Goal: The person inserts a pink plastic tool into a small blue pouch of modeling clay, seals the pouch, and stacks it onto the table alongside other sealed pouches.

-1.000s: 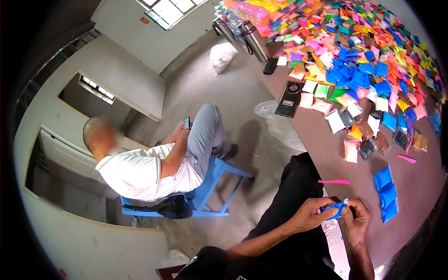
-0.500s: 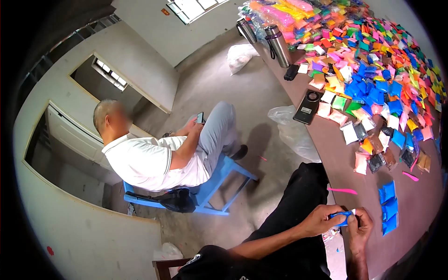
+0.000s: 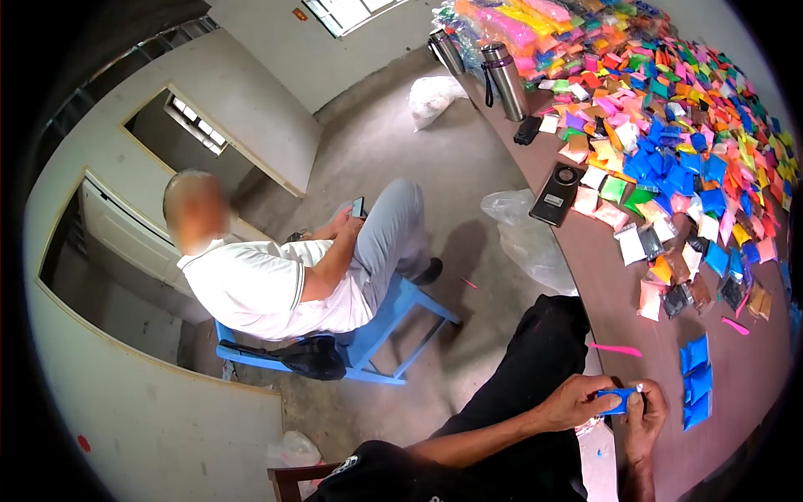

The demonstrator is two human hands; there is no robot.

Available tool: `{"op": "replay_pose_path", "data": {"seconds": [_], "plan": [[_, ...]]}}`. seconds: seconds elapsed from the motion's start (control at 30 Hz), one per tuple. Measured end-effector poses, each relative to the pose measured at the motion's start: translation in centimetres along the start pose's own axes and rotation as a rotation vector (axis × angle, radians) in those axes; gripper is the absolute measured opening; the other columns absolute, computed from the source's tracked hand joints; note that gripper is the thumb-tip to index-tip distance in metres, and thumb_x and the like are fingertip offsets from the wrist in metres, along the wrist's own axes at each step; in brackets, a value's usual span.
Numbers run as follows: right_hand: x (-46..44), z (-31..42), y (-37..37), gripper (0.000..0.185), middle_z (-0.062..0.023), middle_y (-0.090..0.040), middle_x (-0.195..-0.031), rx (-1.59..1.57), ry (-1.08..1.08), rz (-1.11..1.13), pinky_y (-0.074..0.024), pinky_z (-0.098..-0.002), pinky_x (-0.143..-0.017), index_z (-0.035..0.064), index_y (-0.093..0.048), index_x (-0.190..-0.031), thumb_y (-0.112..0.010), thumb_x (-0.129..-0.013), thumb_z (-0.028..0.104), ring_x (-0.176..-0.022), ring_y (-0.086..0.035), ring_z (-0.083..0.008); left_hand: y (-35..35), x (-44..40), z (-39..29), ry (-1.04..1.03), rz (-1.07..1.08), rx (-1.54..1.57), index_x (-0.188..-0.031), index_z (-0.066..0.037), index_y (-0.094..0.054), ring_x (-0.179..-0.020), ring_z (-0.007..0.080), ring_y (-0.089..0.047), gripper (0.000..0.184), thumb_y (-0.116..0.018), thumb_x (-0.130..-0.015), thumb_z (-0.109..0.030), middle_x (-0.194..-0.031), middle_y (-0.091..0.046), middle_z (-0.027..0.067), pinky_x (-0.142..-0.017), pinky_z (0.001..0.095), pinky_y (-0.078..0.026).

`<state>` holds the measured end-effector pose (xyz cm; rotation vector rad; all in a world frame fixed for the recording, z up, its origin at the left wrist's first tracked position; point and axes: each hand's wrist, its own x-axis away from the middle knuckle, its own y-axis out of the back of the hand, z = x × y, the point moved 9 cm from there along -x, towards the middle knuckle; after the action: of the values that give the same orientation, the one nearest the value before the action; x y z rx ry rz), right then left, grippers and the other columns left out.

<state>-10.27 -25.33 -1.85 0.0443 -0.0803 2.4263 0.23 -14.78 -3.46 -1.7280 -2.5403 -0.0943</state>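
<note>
A small blue packet is held between my two hands over the table's near edge. My left hand pinches its left end with the thumb on top. My right hand grips the other end, closed around a small pale corner. Just beyond my hands, several blue packets lie in a column on the brown table. A pink plastic stick rests near the table edge, and a second pink stick lies farther right.
A large heap of colourful packets covers the table's far part. A black phone and two steel flasks stand or lie along the edge. A seated person on a blue chair holds a phone. A clear plastic bag hangs beside the table.
The blue packet now shows more of its flat side between my fingers, which have shifted slightly. The seated person's head has turned towards the camera.
</note>
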Motion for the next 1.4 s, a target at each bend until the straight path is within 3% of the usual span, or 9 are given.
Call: {"op": "replay_pose_path", "data": {"seconds": [0.13,0.47,0.57,0.63,0.77,0.97,1.03,1.17,1.4], "plan": [[-0.2,-0.9,0.5,0.018,0.0031,-0.051,-0.074,0.082,0.161,0.042,-0.0306,-0.0204,-0.049,0.0035,-0.062,-0.093,-0.063,-0.1,0.02,-0.058,-0.042,-0.0024,-0.6,0.1,0.2,0.031,0.026,-0.048,-0.103,0.001,-0.065,-0.069,0.0077,-0.054,0.026,-0.066,-0.1,-0.025,-0.077,-0.064,0.0047,-0.06,0.0273,-0.044],[-0.1,-1.1,1.0,0.019,0.0018,-0.055,-0.078,0.052,0.104,-0.038,-0.0315,-0.0202,-0.05,0.0022,-0.064,-0.094,-0.063,-0.1,0.021,-0.059,-0.044,-0.0022,-0.3,0.0,0.4,0.02,-0.005,0.101,-0.107,0.003,-0.066,-0.07,0.0066,-0.054,0.026,-0.065,-0.101,-0.022,-0.08,-0.064,0.0022,-0.06,0.0267,-0.044],[0.0,-0.4,0.8,0.021,0.001,-0.057,-0.08,0.091,0.123,-0.003,-0.0334,-0.0205,-0.051,0.0012,-0.065,-0.097,-0.063,-0.101,0.022,-0.06,-0.046,-0.003,0.0,0.2,0.1,0.017,0.006,0.118,-0.109,0.002,-0.065,-0.074,0.0061,-0.055,0.025,-0.065,-0.101,-0.022,-0.084,-0.064,0.0012,-0.064,0.0258,-0.045],[0.2,-0.9,0.6,0.019,-0.0046,-0.062,-0.089,-0.023,-0.088,0.058,-0.0446,-0.025,-0.068,-0.0023,-0.066,-0.096,-0.068,-0.096,0.016,-0.079,-0.055,-0.009,-0.6,0.4,0.5,0.045,0.043,0.174,-0.111,0.002,-0.065,-0.078,0.0058,-0.056,0.025,-0.065,-0.101,-0.021,-0.086,-0.064,0.0008,-0.067,0.025,-0.046],[0.3,-0.6,0.6,0.011,-0.0068,-0.065,-0.093,-0.012,0.003,0.032,-0.0479,-0.0259,-0.074,-0.0021,-0.069,-0.1,-0.07,-0.094,0.007,-0.083,-0.059,-0.0127,-1.6,0.6,3.2,0.119,0.052,0.314,-0.119,0.002,-0.061,-0.088,0.0053,-0.058,0.025,-0.067,-0.099,-0.012,-0.097,-0.064,0.0009,-0.075,0.0229,-0.048],[0.2,-0.1,0.2,0.013,-0.0075,-0.066,-0.095,0.046,0.004,0.031,-0.0495,-0.0277,-0.075,-0.0013,-0.07,-0.103,-0.069,-0.094,0.009,-0.084,-0.061,-0.0136,-0.3,0.7,1.9,0.053,0.008,0.158,-0.114,0.002,-0.062,-0.085,0.0035,-0.057,0.02,-0.068,-0.098,-0.011,-0.092,-0.064,-0.0004,-0.073,0.0211,-0.047],[0.2,-1.0,0.0,0.013,-0.0077,-0.066,-0.094,-0.013,-0.022,0.071,-0.0498,-0.0282,-0.075,-0.0014,-0.07,-0.102,-0.069,-0.094,0.009,-0.083,-0.062,-0.0138,0.2,0.6,1.1,-0.011,-0.065,0.145,-0.111,0.001,-0.065,-0.072,0.0039,-0.053,0.023,-0.07,-0.097,-0.017,-0.083,-0.063,-0.0018,-0.062,0.0221,-0.043],[0.2,-0.9,0.4,0.01,-0.007,-0.067,-0.088,0.018,-0.002,0.051,-0.0491,-0.0272,-0.072,-0.0015,-0.072,-0.098,-0.07,-0.094,0.007,-0.08,-0.062,-0.0137,-1.1,0.7,1.4,0.08,-0.065,0.424,-0.116,0.002,-0.064,-0.082,0.0054,-0.057,0.026,-0.072,-0.096,-0.013,-0.093,-0.064,0.0001,-0.072,0.0226,-0.047],[0.0,0.0,0.2,0.011,-0.0089,-0.067,-0.093,0.072,0.073,0.054,-0.05,-0.0277,-0.073,-0.003,-0.07,-0.102,-0.07,-0.092,0.002,-0.083,-0.062,-0.0133,-0.3,0.7,1.8,0.1,-0.036,0.247,-0.116,0.003,-0.064,-0.083,0.0054,-0.059,0.023,-0.067,-0.099,-0.014,-0.095,-0.065,0.0008,-0.074,0.0219,-0.048]]}}
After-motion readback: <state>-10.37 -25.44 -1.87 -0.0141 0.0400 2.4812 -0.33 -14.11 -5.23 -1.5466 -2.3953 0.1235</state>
